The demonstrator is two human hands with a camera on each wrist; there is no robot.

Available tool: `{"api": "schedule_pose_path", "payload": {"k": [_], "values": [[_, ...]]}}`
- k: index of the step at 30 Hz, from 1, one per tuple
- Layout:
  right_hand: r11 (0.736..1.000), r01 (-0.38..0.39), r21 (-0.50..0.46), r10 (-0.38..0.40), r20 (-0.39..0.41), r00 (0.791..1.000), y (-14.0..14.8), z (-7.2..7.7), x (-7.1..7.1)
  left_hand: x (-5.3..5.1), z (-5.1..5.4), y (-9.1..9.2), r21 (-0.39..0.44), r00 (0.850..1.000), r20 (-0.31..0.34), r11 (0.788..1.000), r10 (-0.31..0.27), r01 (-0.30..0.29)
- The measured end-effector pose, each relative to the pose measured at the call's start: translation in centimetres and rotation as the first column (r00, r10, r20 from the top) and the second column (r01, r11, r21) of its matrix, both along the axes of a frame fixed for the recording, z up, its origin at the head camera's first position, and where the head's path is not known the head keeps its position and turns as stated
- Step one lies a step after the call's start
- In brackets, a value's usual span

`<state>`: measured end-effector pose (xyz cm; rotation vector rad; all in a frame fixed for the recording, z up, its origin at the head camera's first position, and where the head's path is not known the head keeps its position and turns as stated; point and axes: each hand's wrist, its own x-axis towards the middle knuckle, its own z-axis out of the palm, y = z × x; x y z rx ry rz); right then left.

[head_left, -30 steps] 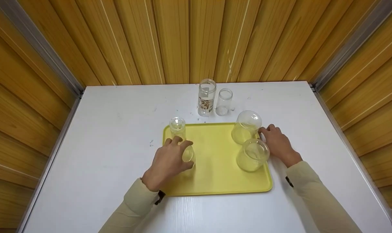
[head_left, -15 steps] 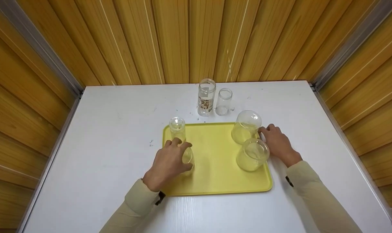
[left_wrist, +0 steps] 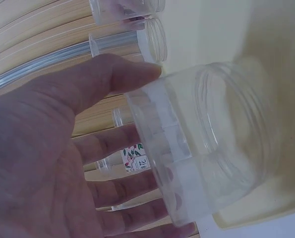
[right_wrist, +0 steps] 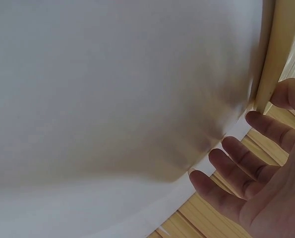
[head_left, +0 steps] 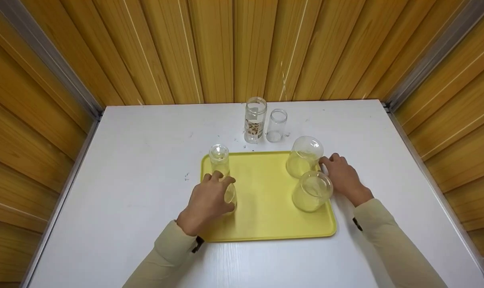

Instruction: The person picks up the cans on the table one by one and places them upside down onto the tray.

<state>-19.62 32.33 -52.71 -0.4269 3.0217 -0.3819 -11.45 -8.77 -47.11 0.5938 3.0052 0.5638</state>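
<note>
Nearest, at nine o'clock from the middle of the yellow tray (head_left: 267, 220), the left hand (head_left: 207, 202) holds a short clear jar (left_wrist: 202, 144) mouth down. The likeliest trouble seems to be here: the wall looks smooth and the thumb bears close to the base edge, so a slack grip could let the jar slip or tip. The jar lies between thumb and fingers, ahead of the palm; the four fingers are spread along the side opposite the thumb, and the threaded rim juts beyond them toward the tray. Whether that rim touches the tray, I cannot tell.

At three o'clock stands the near wide jar (head_left: 311, 192), well apart from the left hand. A little farther, toward half past two, the right hand (head_left: 341, 174) is at the tray's edge, fingers bent and apart, thumb against the rim; I cannot tell how hard it presses. A shove there could shift the tray and rock what stands on it.

At ten o'clock, just past the left knuckles, is a slim jar (head_left: 219, 159), which a careless swing of those fingers might topple. The far wide jar (head_left: 304, 157) is at half past one, near the right fingertips.

Farthest, around twelve on the white table (head_left: 146, 160), stand a labelled jar (head_left: 254, 124) and a smaller plain one (head_left: 276, 127).
</note>
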Motion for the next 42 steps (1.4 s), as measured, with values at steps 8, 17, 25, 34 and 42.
{"api": "schedule_pose_path", "payload": {"k": [8,17,25,34,42], "values": [[1.000,0.000,0.002,0.000,0.002,1.000,0.02,-0.06,-0.06,-0.03,-0.28,-0.05,0.014,1.000,0.007,1.000,0.000,0.000],[1.000,-0.002,0.000,0.002,0.003,1.000,0.12,-0.17,-0.15,-0.04,-0.46,-0.18,0.012,1.000,0.012,1.000,-0.003,0.003],[1.000,0.004,-0.012,-0.003,0.005,1.000,-0.08,0.05,-0.07,-0.05,-0.62,-0.31,0.006,1.000,-0.001,1.000,-0.012,0.012],[1.000,0.001,-0.012,-0.001,-0.010,1.000,0.01,-0.03,0.00,-0.19,-0.82,-0.30,-0.004,1.000,0.007,1.000,-0.012,0.012],[1.000,0.004,0.002,-0.004,0.004,1.000,0.09,-0.25,-0.11,-0.03,-0.96,-0.21,-0.029,1.000,-0.023,0.999,-0.015,0.015]]}}
